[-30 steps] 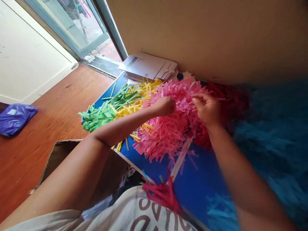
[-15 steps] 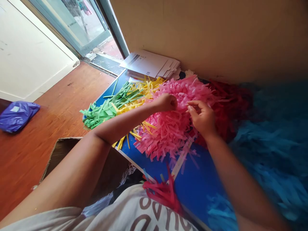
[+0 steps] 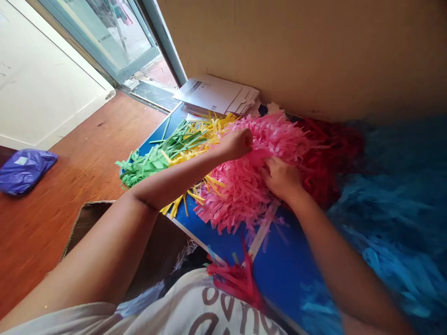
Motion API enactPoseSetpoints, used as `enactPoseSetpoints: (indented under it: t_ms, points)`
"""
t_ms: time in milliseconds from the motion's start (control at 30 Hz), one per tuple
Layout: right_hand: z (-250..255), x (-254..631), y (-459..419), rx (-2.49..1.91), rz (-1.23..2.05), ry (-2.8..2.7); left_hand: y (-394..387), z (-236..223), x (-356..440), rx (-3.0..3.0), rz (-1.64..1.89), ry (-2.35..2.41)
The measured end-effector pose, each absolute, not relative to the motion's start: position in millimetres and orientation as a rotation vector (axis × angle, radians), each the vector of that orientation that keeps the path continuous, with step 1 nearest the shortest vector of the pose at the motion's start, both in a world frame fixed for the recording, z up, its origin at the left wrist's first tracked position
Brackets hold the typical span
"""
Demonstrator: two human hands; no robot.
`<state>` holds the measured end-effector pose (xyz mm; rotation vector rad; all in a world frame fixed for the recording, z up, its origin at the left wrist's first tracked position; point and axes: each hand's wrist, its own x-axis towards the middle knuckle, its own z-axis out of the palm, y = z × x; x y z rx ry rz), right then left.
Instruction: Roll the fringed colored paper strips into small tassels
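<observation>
My left hand is curled shut on the pink paper fringe, holding it steady; my right hand sinks into the fringe, its grip hidden, so I cannot tell.

A blue table is carrying green paper strips, yellow paper strips, pink paper strips and red paper strips side by side, with a stack of white papers sitting at its far corner.
</observation>
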<state>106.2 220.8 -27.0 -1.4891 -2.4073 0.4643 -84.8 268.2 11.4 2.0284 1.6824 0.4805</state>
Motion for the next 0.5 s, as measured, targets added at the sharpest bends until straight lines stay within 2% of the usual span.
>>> enactPoseSetpoints:
  t_ms: [200,267,400,500]
  points:
    - [-16.7,92.3,211.1,-1.567,0.355,-2.761,257.7,25.9,-67.5,2.463,-0.215,1.799]
    - [-16.8,90.1,210.6,-1.588,0.361,-2.812,261.1,37.7,-64.2,2.554,-0.197,1.821]
    - [-13.8,86.3,210.9,-1.58,0.314,-2.821,275.0,63.5,-60.3,2.643,0.089,2.026]
    - [-10.5,81.0,211.6,-1.596,0.297,-2.817,283.0,73.0,-56.4,2.621,0.03,2.092]
